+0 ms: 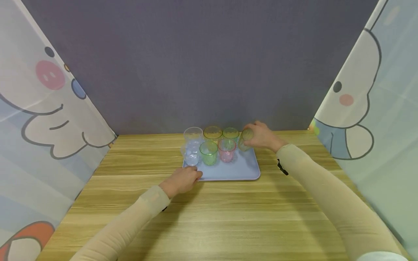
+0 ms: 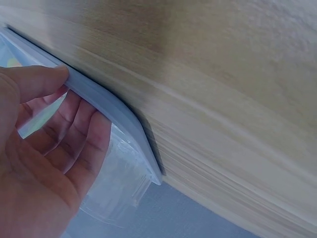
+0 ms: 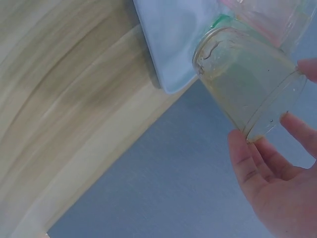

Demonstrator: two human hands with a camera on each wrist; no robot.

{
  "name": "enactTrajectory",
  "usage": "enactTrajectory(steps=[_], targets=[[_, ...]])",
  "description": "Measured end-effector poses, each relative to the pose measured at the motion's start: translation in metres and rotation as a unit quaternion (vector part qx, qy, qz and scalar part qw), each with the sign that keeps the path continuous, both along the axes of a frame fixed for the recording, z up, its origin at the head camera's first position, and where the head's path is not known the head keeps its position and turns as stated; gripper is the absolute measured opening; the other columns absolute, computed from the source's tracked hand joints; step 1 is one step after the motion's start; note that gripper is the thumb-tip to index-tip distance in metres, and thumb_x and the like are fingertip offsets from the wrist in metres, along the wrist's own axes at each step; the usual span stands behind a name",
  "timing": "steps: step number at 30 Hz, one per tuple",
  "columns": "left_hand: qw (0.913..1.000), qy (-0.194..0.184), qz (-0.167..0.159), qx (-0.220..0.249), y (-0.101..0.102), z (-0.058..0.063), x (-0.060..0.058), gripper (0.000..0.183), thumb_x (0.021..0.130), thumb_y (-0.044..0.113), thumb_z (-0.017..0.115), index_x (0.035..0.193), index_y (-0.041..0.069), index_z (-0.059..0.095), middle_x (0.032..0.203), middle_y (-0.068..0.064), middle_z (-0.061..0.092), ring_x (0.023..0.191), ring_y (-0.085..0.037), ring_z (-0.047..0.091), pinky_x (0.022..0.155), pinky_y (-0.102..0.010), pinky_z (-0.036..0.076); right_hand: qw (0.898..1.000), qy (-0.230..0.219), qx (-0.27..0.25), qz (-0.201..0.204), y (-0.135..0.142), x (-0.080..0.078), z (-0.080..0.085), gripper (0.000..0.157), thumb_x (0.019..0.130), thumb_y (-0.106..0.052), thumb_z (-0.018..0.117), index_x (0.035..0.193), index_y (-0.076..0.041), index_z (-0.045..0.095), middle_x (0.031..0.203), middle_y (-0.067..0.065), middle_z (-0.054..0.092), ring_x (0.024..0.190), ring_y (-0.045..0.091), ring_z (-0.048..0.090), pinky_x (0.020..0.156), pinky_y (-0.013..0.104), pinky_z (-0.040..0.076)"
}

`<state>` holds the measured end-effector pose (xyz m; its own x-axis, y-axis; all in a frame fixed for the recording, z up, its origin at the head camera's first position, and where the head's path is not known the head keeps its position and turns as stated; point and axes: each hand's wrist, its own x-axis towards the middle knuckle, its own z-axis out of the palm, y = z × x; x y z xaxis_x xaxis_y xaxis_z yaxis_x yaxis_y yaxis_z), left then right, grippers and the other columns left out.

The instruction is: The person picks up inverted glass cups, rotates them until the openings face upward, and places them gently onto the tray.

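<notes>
My right hand (image 1: 261, 136) grips a clear, yellowish cup (image 3: 247, 84) by its rim, with the thumb and fingers spread around it. The cup is tilted over the right back part of a pale blue tray (image 1: 243, 168). At the tray's front left corner, my left hand (image 1: 183, 179) pinches the tray's raised edge, thumb and fingers meeting at the rim in the left wrist view. On the tray stand a pink cup (image 1: 226, 154), a light green cup (image 1: 209, 156), a clear cup (image 1: 192, 158), and behind them a yellow cup (image 1: 213, 131) and a darker green cup (image 1: 230, 131).
Another clear cup (image 1: 193, 131) stands at the tray's back left. Around the tray lies a wood-grain table (image 1: 209, 217). A grey panel (image 1: 209, 65) rises along its back edge, and printed cartoon curtains (image 1: 58, 119) hang at both sides.
</notes>
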<state>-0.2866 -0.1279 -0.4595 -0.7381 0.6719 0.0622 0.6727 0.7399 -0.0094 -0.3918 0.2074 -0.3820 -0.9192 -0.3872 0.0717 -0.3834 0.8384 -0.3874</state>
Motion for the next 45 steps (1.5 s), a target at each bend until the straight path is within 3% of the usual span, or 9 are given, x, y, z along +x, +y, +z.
enactTrajectory(steps=[13,31,35,41,45], targets=[[0.9999,0.011,0.002,-0.005,0.0,-0.005,-0.003,0.016,0.094,0.011,0.07,0.081,0.015,0.062,0.077,-0.001,0.056,0.069,-0.019,0.06,0.052,-0.038,0.048,1.0,0.006,0.01,-0.002,-0.003,-0.007,-0.021,0.07,0.081,-0.034,0.072,0.142,-0.003,0.056,0.141,0.033,0.044,0.13,0.052,0.041,0.103,0.069,0.038],[0.9998,0.02,0.0,-0.008,0.0,-0.006,-0.003,0.014,0.095,0.011,0.069,0.082,0.014,0.063,0.077,-0.001,0.057,0.069,-0.019,0.06,0.051,-0.037,0.049,1.0,0.002,0.01,0.008,-0.011,-0.008,-0.03,0.071,0.08,-0.037,0.071,0.141,-0.002,0.058,0.137,0.029,0.048,0.127,0.05,0.045,0.101,0.064,0.042],[0.9998,0.017,0.001,-0.006,0.001,-0.006,-0.003,0.013,0.095,0.011,0.069,0.083,0.015,0.064,0.077,0.0,0.056,0.068,-0.018,0.059,0.051,-0.036,0.048,1.0,-0.003,0.019,0.009,-0.014,-0.009,-0.029,0.07,0.082,-0.037,0.071,0.14,0.0,0.058,0.139,0.029,0.05,0.13,0.048,0.043,0.106,0.063,0.038],[0.9998,0.017,0.005,-0.002,0.0,-0.008,-0.004,0.015,0.095,0.011,0.069,0.082,0.016,0.063,0.076,0.001,0.055,0.067,-0.017,0.058,0.051,-0.035,0.047,0.999,-0.003,0.036,0.017,-0.017,-0.012,-0.029,0.066,0.084,-0.036,0.069,0.137,0.003,0.06,0.141,0.027,0.053,0.137,0.045,0.04,0.118,0.057,0.023],[0.9998,0.016,0.007,-0.008,0.0,-0.009,-0.004,0.015,0.095,0.011,0.069,0.082,0.015,0.063,0.077,0.0,0.055,0.067,-0.018,0.058,0.051,-0.035,0.047,0.999,-0.006,0.033,0.015,-0.018,-0.013,-0.03,0.066,0.084,-0.036,0.07,0.136,0.002,0.06,0.142,0.027,0.053,0.137,0.044,0.04,0.118,0.057,0.024]])
